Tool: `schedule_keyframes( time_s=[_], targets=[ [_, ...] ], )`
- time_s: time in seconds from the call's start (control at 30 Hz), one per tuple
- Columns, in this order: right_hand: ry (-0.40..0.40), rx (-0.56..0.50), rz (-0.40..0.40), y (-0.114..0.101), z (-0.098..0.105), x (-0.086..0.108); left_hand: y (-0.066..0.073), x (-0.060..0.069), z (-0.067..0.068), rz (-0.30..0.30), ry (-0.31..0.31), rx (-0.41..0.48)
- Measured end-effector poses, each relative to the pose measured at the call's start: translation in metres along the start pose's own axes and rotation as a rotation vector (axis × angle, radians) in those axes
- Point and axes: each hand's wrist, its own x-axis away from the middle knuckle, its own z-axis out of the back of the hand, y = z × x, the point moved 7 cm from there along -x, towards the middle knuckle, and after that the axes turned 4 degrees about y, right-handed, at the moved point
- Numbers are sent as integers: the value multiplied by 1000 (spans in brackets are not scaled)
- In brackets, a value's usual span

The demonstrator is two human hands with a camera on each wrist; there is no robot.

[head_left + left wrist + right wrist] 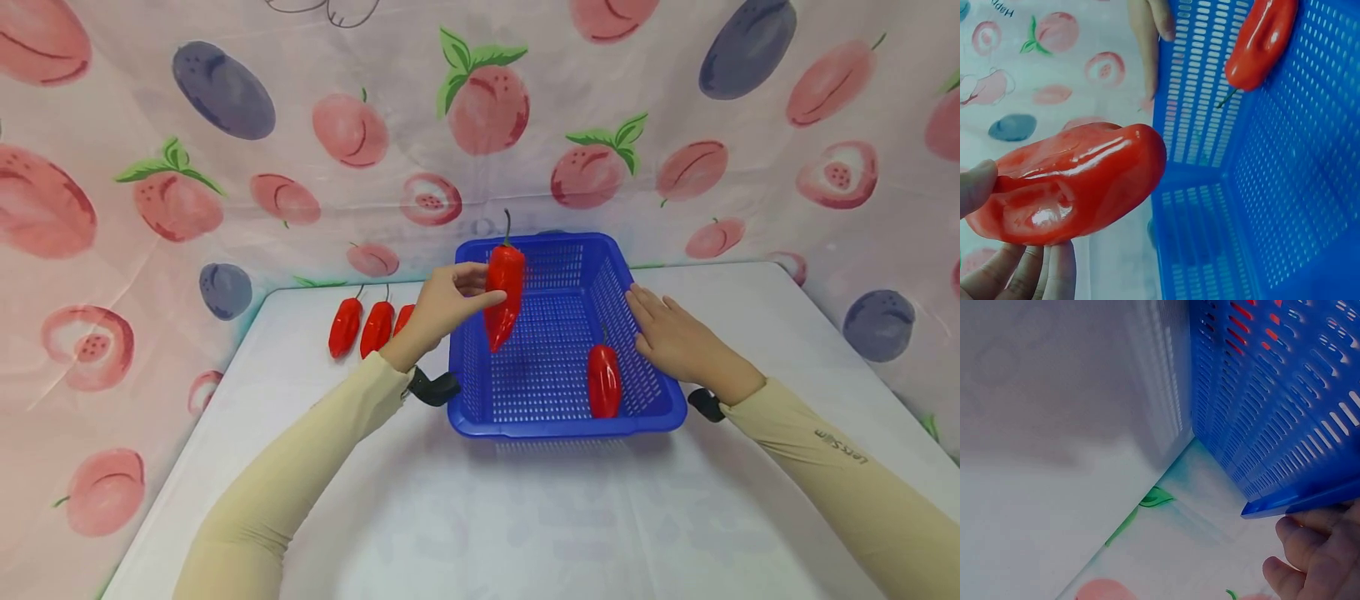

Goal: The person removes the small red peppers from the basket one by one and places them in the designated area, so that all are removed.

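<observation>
A red pepper [505, 287] with a thin green stem is pinched between the thumb and fingers of my left hand [442, 307]. It is held above the left part of a blue plastic basket [555, 430]. In the left wrist view the glossy pepper [1079, 187] fills the space between thumb and fingers. Inside the basket, at the front right, lies another red pepper [603, 383]. With fingers extended, my right hand [682, 342] rests at the basket's right rim; the right wrist view shows its fingers [1300, 547] at the rim.
Left of the basket, three red peppers lie in a row on the white table: one pepper [346, 327], a second pepper [377, 327] and a third pepper [404, 317] partly hidden by my left hand. Behind the table hangs a fruit-print cloth [285, 108].
</observation>
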Motion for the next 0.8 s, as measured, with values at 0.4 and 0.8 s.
schedule_keyframes(
  time_s=[0.4, 0.8],
  targets=[
    [-14, -12, -8, 1, 0, 1, -21, 22, 48, 71, 111, -37],
    [-21, -16, -15, 0, -1, 1, -35, 33, 93, 126, 165, -59]
  ],
)
